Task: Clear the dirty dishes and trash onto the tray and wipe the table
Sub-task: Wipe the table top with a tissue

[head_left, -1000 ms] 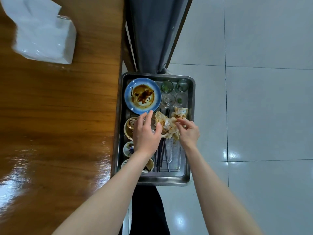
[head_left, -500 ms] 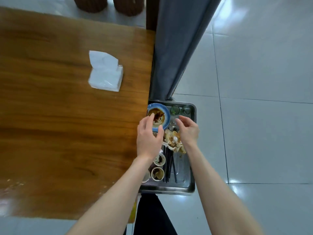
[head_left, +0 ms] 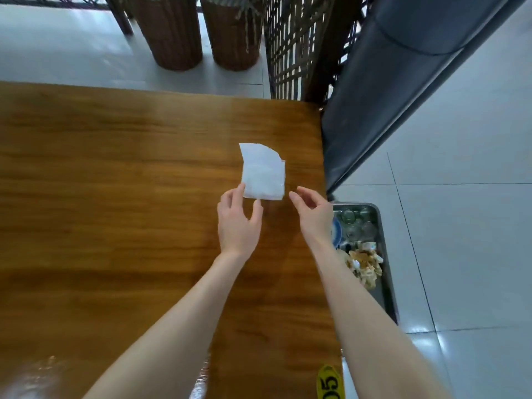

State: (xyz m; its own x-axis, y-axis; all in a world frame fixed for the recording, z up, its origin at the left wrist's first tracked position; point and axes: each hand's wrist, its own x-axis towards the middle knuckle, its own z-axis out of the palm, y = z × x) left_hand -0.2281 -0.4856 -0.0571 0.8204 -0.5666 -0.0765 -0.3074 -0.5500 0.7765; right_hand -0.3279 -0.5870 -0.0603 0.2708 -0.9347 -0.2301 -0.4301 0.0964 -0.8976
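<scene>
While left hand (head_left: pixel 237 223) and right hand (head_left: pixel 315 214) hang relaxed, empty, the tissue pack (head_left: pixel 263 175) lies just beyond.

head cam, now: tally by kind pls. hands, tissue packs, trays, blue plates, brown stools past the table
hands: 2, left hand and right hand
tissue pack: 1
tray: 1
blue plate: 1, mostly hidden behind the right wrist
stools: 2
total: 7
</scene>
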